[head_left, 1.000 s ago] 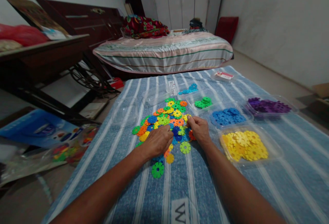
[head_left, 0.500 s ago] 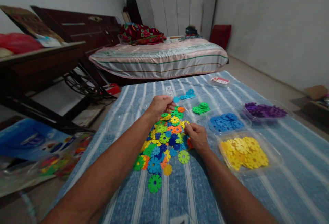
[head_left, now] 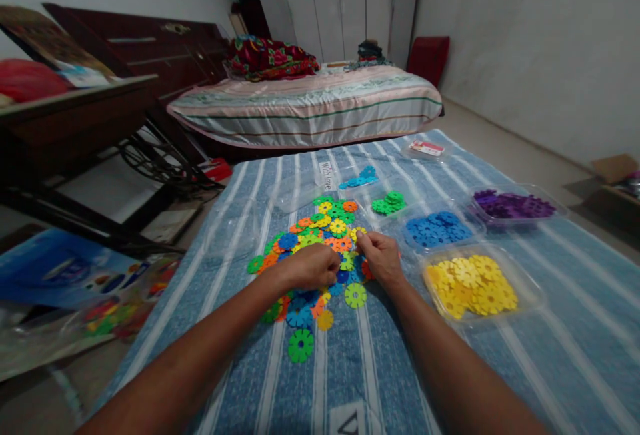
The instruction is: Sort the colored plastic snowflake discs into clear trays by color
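A loose pile of notched plastic discs (head_left: 337, 226) in green, yellow, orange and blue lies on the striped cloth. Over its middle, my left hand (head_left: 314, 267) is closed with the fingers curled down; whatever is under the fingertips is hidden. My right hand (head_left: 381, 255) rests at the pile's right side, thumb and forefinger pinched at the edge of a yellow notched disc (head_left: 357, 232). Clear tubs to the right hold sorted discs: yellow discs (head_left: 473, 285), blue discs (head_left: 437, 229) and purple discs (head_left: 513, 206). Behind are green discs (head_left: 389, 202) and light blue discs (head_left: 361, 178) in tubs.
A clear tub (head_left: 231, 225) stands left of the pile, and another clear tub (head_left: 293, 192) is behind it. A lidded box with a red and white card (head_left: 426, 148) sits at the far edge. Beyond is a bed (head_left: 310, 112); a blue bag (head_left: 65, 268) lies at lower left.
My left hand has come back from beside the light blue discs' tub to the middle of the pile. The light blue disc at its fingertips is no longer seen there. My right hand stays nearly still.
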Motion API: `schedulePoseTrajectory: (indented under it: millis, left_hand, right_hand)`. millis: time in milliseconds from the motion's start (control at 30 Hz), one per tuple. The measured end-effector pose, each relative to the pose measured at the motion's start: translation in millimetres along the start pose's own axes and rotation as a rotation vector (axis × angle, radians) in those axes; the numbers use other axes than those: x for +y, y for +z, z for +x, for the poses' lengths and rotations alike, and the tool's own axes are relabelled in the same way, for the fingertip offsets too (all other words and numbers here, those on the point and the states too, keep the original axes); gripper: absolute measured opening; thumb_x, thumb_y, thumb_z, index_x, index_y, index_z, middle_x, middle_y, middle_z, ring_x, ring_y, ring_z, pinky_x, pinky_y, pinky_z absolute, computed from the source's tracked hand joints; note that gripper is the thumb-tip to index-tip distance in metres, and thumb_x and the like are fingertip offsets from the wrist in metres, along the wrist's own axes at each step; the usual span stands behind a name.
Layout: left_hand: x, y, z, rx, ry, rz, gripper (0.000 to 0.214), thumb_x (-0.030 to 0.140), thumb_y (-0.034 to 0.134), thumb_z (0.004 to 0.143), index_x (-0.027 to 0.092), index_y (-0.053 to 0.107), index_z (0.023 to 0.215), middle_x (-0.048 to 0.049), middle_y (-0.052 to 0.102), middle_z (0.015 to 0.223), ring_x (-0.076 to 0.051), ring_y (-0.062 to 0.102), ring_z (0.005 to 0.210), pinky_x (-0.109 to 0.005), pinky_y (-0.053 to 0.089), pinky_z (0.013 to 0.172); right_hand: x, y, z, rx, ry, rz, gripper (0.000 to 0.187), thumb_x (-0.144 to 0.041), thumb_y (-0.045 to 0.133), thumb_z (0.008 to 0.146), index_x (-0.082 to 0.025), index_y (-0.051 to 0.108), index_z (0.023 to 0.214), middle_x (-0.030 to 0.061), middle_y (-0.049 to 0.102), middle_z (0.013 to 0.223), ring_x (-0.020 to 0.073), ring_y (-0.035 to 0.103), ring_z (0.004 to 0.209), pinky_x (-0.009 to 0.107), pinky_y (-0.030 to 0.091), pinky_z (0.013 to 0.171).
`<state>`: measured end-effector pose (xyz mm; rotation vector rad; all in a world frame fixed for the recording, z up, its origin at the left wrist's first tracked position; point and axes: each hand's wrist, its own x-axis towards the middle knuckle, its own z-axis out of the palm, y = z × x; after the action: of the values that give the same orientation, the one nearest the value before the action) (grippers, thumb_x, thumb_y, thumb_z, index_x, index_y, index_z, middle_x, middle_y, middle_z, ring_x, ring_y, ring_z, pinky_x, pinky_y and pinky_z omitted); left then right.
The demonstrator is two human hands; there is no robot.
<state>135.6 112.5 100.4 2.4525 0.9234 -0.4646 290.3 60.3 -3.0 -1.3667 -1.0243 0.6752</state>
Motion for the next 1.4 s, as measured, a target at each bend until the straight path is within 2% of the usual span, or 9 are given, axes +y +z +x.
schedulePoseTrajectory:
  millis: [100, 300, 567, 667, 833, 1000, 1133, 1267, 1400]
  left_hand:
    - [8, 9.3, -14, -0.038, -0.03, 0.161, 0.008, 0.016, 0.058, 0.071, 0.021, 0.065, 0.069, 0.0002, 0.066, 0.069, -0.018, 0.061, 0.067, -0.026, 0.041, 0.062]
    - [16, 19.6, -19, 0.04, -0.082, 0.242, 0.024, 0.013, 0.056, 0.075, 0.021, 0.067, 0.094, -0.0048, 0.073, 0.096, -0.023, 0.067, 0.089, -0.027, 0.045, 0.068]
    - [17, 19.9, -17, 0.037, -0.118, 0.193, 0.013, 0.009, 0.057, 0.071, 0.02, 0.063, 0.075, -0.002, 0.07, 0.08, -0.021, 0.066, 0.08, -0.026, 0.038, 0.061]
    - [16, 22.1, -17, 0.073, -0.129, 0.169, 0.014, 0.013, 0.059, 0.073, 0.021, 0.064, 0.083, -0.0018, 0.07, 0.084, -0.021, 0.065, 0.079, -0.027, 0.037, 0.061]
    - [15, 30.5, -17, 0.104, -0.113, 0.177, 0.015, 0.032, 0.062, 0.081, 0.02, 0.065, 0.089, -0.0046, 0.071, 0.091, -0.023, 0.066, 0.084, -0.029, 0.041, 0.066]
    - [24, 33.9, -15, 0.121, -0.137, 0.191, 0.012, 0.028, 0.064, 0.078, 0.02, 0.063, 0.087, -0.0038, 0.069, 0.088, -0.022, 0.064, 0.082, -0.028, 0.04, 0.065]
    - [20, 30.2, -14, 0.075, -0.112, -0.004, 0.011, 0.022, 0.064, 0.07, 0.02, 0.054, 0.066, 0.0032, 0.057, 0.063, -0.014, 0.053, 0.062, -0.025, 0.032, 0.054]
    - [0, 20.9, -10, -0.019, -0.062, -0.366, 0.02, 0.03, 0.066, 0.066, 0.019, 0.051, 0.058, 0.0058, 0.049, 0.05, -0.01, 0.044, 0.05, -0.022, 0.029, 0.047]
    - [-13, -3.8, 9, 0.026, -0.171, -0.563, 0.025, 0.032, 0.067, 0.069, 0.018, 0.051, 0.054, 0.0044, 0.053, 0.045, -0.008, 0.044, 0.042, -0.02, 0.032, 0.043]
  right_hand:
    - [-1, -1, 0, -0.001, -0.006, -0.002, 0.049, -0.057, 0.052, 0.085, -0.019, 0.053, 0.054, -0.0029, 0.047, 0.052, 0.0124, 0.043, 0.054, 0.026, 0.033, 0.056]
    - [0, -1, 0, 0.002, -0.008, 0.007, 0.051, -0.06, 0.052, 0.085, -0.019, 0.054, 0.053, -0.0031, 0.046, 0.051, 0.0126, 0.043, 0.054, 0.027, 0.033, 0.055]
    - [-1, -2, 0, 0.003, -0.007, 0.002, 0.051, -0.06, 0.052, 0.085, -0.019, 0.055, 0.054, -0.0029, 0.047, 0.051, 0.0126, 0.044, 0.054, 0.026, 0.034, 0.056]
    - [-1, -1, 0, 0.004, -0.004, 0.006, 0.051, -0.06, 0.052, 0.085, -0.019, 0.055, 0.054, -0.0029, 0.047, 0.051, 0.0125, 0.044, 0.054, 0.026, 0.034, 0.055]
    - [-2, -1, 0, 0.001, -0.004, -0.006, 0.05, -0.058, 0.052, 0.085, -0.019, 0.054, 0.053, -0.0029, 0.046, 0.051, 0.0125, 0.044, 0.054, 0.026, 0.033, 0.055]
    - [-2, -1, -1, 0.003, -0.006, 0.003, 0.05, -0.058, 0.052, 0.085, -0.019, 0.053, 0.053, -0.003, 0.046, 0.052, 0.0123, 0.044, 0.054, 0.026, 0.033, 0.056]
    - [-2, 0, -1, 0.005, -0.017, -0.005, 0.053, -0.061, 0.051, 0.086, -0.02, 0.052, 0.053, -0.0031, 0.044, 0.051, 0.012, 0.04, 0.053, 0.026, 0.032, 0.054]
    - [-1, 0, 0, 0.006, -0.015, -0.004, 0.054, -0.062, 0.051, 0.086, -0.02, 0.051, 0.053, -0.0035, 0.043, 0.051, 0.0118, 0.039, 0.052, 0.026, 0.032, 0.053]
    - [-1, 0, 0, 0.003, -0.012, -0.012, 0.052, -0.059, 0.052, 0.086, -0.02, 0.052, 0.053, -0.0036, 0.043, 0.051, 0.0118, 0.039, 0.053, 0.026, 0.031, 0.053]
